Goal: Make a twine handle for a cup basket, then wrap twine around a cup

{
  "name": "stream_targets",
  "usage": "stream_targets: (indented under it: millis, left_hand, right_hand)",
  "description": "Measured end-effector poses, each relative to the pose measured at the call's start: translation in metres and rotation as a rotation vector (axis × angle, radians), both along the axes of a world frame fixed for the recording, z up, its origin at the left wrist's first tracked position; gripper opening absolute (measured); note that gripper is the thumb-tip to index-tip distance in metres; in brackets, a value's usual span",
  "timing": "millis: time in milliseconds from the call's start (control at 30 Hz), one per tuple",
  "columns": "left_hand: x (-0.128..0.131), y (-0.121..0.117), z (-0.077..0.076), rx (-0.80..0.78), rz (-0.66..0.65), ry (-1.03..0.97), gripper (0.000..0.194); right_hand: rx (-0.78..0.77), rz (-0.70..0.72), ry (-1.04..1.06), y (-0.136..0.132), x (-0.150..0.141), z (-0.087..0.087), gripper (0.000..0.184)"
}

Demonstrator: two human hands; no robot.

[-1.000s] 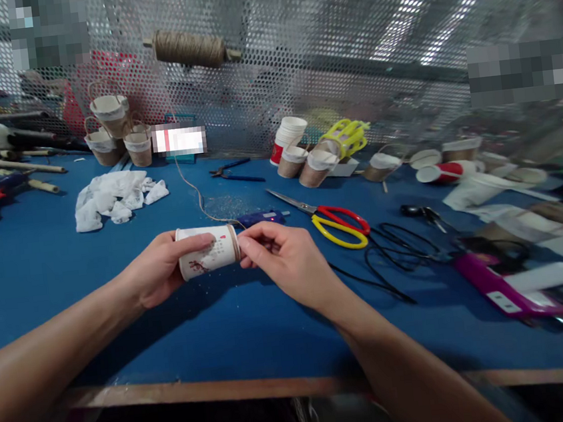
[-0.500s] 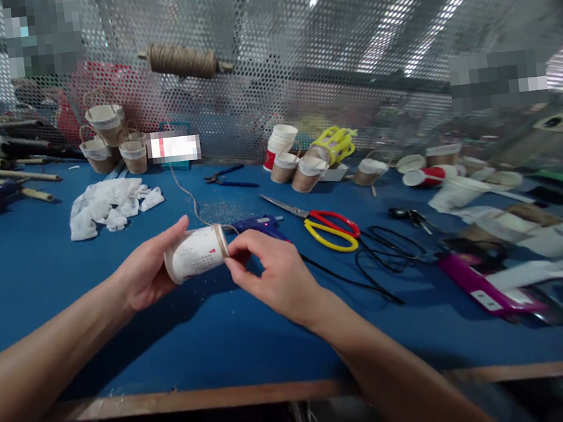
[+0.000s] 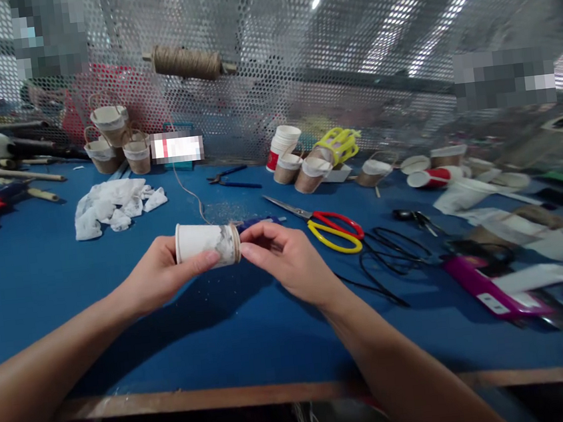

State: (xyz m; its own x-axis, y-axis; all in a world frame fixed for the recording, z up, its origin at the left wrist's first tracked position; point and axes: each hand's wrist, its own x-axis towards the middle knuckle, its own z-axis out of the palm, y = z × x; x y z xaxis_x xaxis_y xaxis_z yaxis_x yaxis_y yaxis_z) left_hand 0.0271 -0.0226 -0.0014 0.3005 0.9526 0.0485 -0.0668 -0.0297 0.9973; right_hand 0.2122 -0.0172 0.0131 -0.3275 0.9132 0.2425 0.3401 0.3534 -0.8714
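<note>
A white paper cup (image 3: 198,241) with a grey printed pattern lies sideways in my left hand (image 3: 160,274). The thumb presses on its near side and the fingers curl behind it. Brown twine (image 3: 236,244) is wound around the cup's right end. My right hand (image 3: 294,258) is closed there, thumb and forefinger pinching at the twine; the exact grip is partly hidden. From the cup the strand runs back over the table towards a twine spool (image 3: 186,62) on the mesh wall. Behind my right hand a blue glue gun (image 3: 263,223) is mostly covered.
Scissors (image 3: 337,233) with red and yellow handles lie right of my hands, near a black cable (image 3: 390,246). Further back are pliers (image 3: 232,179), crumpled white cloth pieces (image 3: 110,205) and twine-wrapped cups (image 3: 138,157). A purple box (image 3: 491,289) sits at right.
The cup has turned about its long axis in my left hand, so a different part of its print shows. My left thumb lifted, then came down again. My right hand stays at the twine-wound end.
</note>
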Motion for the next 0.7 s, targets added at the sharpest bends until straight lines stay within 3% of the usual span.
stream_targets:
  millis: [133, 700]
  left_hand:
    - [0.001, -0.0016, 0.001, 0.084, 0.01, 0.151, 0.006]
    - [0.0044, -0.0025, 0.0014, 0.071, -0.028, 0.123, 0.01]
  right_hand:
    - [0.06, -0.043, -0.045, -0.0021, -0.0021, -0.001, 0.007]
    - [0.027, -0.085, -0.118, -0.0046, -0.0047, -0.0004, 0.004]
